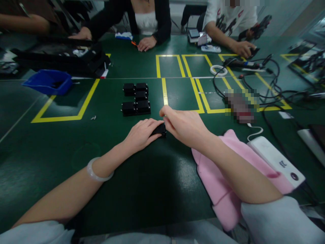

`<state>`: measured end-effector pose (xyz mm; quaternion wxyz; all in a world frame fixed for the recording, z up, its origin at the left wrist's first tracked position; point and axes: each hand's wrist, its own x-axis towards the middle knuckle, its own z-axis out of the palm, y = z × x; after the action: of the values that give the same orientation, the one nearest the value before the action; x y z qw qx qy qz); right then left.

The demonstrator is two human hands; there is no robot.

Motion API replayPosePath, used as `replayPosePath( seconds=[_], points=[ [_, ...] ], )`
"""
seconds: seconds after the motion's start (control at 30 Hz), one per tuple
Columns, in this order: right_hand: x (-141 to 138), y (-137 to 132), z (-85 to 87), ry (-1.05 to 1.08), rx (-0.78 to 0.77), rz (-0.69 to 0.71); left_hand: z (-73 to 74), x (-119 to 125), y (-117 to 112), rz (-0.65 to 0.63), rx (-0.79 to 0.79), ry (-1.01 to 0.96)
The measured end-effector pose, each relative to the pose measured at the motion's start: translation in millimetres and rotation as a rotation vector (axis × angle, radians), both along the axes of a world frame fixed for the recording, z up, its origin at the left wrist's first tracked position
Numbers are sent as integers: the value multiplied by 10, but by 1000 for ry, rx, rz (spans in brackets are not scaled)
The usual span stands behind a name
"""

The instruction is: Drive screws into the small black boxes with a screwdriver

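My left hand (141, 135) is closed around a small black block-shaped part (159, 130) and holds it low at the table. At the right end of that part, my right hand (186, 125) has its fingers curled together in a pinch. Whatever is between those fingers is hidden. Beyond my hands stands a cluster of similar black blocks (135, 100), with small shiny bits on their sides. A few tiny metallic pieces, perhaps screws (93, 118), lie to the left of the cluster.
A pink cloth item (215, 183) and a white power bank (276, 161) lie under and beside my right forearm. Black cables (276, 78) and a white tape roll (218, 70) are at the right. A blue bin (50, 82) stands left. Other people's hands (147, 43) rest across the table.
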<state>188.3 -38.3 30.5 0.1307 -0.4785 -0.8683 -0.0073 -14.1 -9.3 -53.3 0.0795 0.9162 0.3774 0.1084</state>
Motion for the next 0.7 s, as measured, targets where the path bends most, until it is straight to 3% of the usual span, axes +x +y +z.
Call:
replayPosePath(
  seconds=[0.5,0.7],
  points=[
    [-5,14,-12,-59,35,-62,3,3,-2,-8,35,19],
    [-21,16,2,-7,-27,-72,6,4,-6,-3,20,11]
  ],
)
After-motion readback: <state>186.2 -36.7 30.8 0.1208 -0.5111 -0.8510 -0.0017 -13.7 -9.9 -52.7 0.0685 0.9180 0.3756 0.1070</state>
